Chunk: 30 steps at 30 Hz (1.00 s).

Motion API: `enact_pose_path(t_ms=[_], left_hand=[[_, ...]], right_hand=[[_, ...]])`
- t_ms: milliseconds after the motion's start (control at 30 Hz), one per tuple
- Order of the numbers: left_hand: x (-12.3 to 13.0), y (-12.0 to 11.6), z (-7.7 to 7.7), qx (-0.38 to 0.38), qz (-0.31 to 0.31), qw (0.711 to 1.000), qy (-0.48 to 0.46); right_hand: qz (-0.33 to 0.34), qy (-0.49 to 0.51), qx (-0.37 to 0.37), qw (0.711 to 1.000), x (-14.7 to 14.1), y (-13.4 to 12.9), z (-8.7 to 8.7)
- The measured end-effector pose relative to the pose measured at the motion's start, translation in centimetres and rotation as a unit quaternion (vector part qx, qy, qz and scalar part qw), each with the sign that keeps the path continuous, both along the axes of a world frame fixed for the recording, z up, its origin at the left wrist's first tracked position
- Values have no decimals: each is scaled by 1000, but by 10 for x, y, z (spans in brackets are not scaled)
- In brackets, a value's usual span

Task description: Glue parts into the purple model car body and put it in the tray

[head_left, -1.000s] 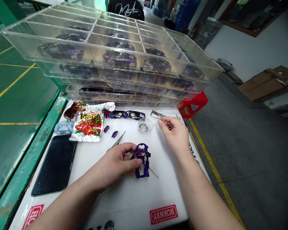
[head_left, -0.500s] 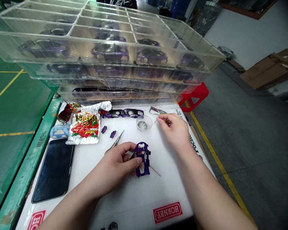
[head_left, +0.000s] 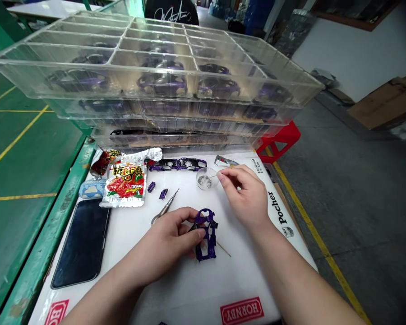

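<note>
My left hand [head_left: 176, 237] grips a purple and black model car body [head_left: 208, 250] by its left side, thumb on top. A thin brown stick [head_left: 224, 250] extends from beneath the body toward the lower right. Above it, my right hand [head_left: 245, 192] pinches a slim pale stick [head_left: 215, 175] between thumb and fingertips. That stick's tip reaches over a small clear cup [head_left: 214, 184] with silvery bits [head_left: 204, 181] in it. A metal-handled tool with a pointed tip [head_left: 165, 208] lies just beyond my left hand, near two small purple parts [head_left: 163, 194].
Stacked clear compartment trays [head_left: 155, 85] with purple car bodies rise at the back. More car bodies [head_left: 177, 164] lie before them. Along the left are a phone [head_left: 81, 243], a red snack packet [head_left: 125, 185] and a blue case [head_left: 92, 188]. A red stool [head_left: 280, 142] stands behind right.
My right hand has brought the slim stick over the cup, where it was beside the cup before. The whole view has shifted slightly; my left hand keeps its hold on the car body.
</note>
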<state>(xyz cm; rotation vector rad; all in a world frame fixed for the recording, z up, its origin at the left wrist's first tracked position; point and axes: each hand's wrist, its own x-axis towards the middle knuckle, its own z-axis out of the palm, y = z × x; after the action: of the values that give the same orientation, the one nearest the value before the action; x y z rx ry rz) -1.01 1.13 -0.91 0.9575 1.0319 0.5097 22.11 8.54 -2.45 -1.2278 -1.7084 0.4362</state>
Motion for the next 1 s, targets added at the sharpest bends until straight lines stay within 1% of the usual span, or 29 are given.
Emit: enact_pose_path(t_ms=[100,233,433,567,733,1000], left_hand=[[1,1,2,-22,13,999,-37],[2,1,5,-51,39,995,-79],[1,1,5,-59,80,990,-104],[1,1,3,-51,77,991,-95],[1,1,1,-49,78,992,-91],[1,1,3,-47,77,992,-89]], right_hand=[[17,-12,0,1000,-2,2,-4],[21,-31,-3,999,-2,4,-6],[15,-56,-13,998,-1,5,-9],[18,-71,-20,997,-1,6,-11],[26,-62,-10,998,-2,6,-11],[23,-56,-7,998,-3,5,-10]])
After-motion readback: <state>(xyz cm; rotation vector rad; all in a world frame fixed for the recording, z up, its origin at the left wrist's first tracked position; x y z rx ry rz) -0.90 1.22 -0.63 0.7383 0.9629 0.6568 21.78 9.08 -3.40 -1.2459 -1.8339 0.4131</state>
